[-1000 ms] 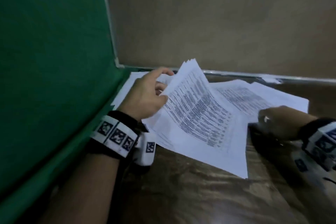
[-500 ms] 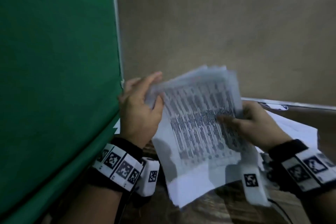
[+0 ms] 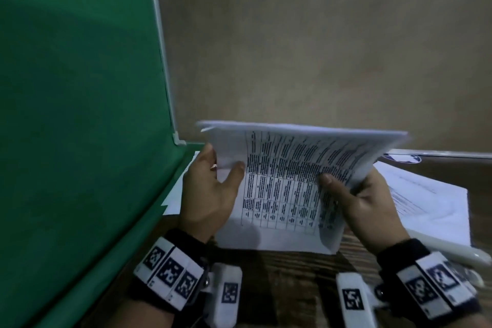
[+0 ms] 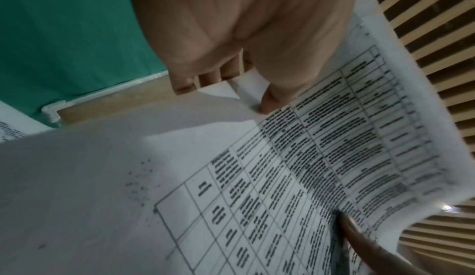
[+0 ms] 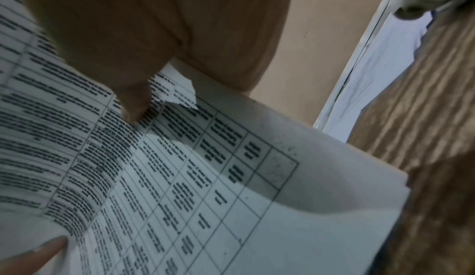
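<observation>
A stack of white printed sheets (image 3: 287, 184) with a ruled table stands on edge over the wooden table (image 3: 279, 277), held up between both hands. My left hand (image 3: 213, 189) grips its left side, thumb on the front and fingers behind. My right hand (image 3: 362, 202) grips the right side the same way, thumb pressed on the print. In the left wrist view the stack (image 4: 295, 157) fills the frame under my left hand (image 4: 244, 56). The right wrist view shows the stack (image 5: 180, 167) with my right hand (image 5: 144, 56) pinching it.
More loose sheets (image 3: 431, 202) lie on the table at the right, and another sheet (image 3: 175, 197) at the left by the green panel (image 3: 80, 114). A beige wall (image 3: 319, 48) closes the back. A white pen-like object (image 3: 452, 250) lies near my right wrist.
Both hands took the stack off the table and raised it on edge; the right hand came in from the right to grip it. The stack now looks squared and level.
</observation>
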Motion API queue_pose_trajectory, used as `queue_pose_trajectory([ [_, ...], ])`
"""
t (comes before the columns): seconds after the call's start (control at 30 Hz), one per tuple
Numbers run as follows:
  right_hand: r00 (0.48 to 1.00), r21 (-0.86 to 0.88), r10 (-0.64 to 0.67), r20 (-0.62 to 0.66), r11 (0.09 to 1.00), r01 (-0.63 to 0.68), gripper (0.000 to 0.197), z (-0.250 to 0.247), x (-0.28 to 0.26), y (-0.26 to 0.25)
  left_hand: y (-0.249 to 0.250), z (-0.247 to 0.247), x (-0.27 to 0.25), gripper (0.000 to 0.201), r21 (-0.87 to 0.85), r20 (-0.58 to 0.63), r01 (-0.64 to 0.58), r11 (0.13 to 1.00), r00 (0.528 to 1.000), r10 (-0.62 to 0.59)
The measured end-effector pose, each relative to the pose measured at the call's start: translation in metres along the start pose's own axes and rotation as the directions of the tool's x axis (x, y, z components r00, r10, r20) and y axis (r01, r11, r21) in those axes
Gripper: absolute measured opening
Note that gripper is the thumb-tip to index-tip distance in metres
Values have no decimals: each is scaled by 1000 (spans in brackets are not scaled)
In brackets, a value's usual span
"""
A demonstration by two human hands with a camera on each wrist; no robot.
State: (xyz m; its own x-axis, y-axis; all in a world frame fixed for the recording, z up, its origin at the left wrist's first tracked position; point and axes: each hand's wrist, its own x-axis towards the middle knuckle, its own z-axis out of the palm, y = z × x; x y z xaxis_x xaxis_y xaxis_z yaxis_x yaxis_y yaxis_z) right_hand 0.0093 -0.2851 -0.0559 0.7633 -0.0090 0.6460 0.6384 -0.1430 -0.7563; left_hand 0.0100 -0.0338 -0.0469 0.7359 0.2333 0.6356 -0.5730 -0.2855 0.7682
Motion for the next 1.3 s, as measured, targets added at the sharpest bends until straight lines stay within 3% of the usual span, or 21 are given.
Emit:
queue_pose_trajectory([
  [0.1,999,-15,-26,-28,1000,26,16,0,-2,-1,0,2,-2,19,-23,1,40,999,999,-40],
  [0.23,990,-119,-110,-94,988,99,12,1,-3,-4,6,3,-7,14,0,-1,-25,1000,1000,25],
  [0.4,974,-157,-194,-117,972,175,25,4,-4,-9,14,10,-11,53,-34,3,-37,999,999,37],
  [0.43,974,-142,-190,-120,975,173,29,4,-4,-10,15,11,-12,55,-55,-2,-30,998,1000,30],
  [0.57,983,22,-123,-139,992,127,41,6,-3,-12,18,9,-11,34,-87,9,-24,996,1000,25],
  [0.63,986,88,-98,-133,990,111,43,6,-2,-13,20,9,-12,41,-100,17,-26,995,999,28],
  [0.83,993,31,-75,-94,996,79,38,4,-4,-9,16,11,-13,50,20,29,-11,1000,1000,11],
  [1.07,988,11,-126,-86,992,127,24,7,-5,-8,18,11,-13,35,32,-25,-36,999,999,37],
  [1.17,998,-24,-62,-18,998,62,28,8,-5,-4,10,11,-12,26,65,33,46,997,998,-49],
  [1.3,999,-81,9,-32,997,-11,25,1,-2,-4,3,9,-8,22,74,54,118,990,991,-122],
])
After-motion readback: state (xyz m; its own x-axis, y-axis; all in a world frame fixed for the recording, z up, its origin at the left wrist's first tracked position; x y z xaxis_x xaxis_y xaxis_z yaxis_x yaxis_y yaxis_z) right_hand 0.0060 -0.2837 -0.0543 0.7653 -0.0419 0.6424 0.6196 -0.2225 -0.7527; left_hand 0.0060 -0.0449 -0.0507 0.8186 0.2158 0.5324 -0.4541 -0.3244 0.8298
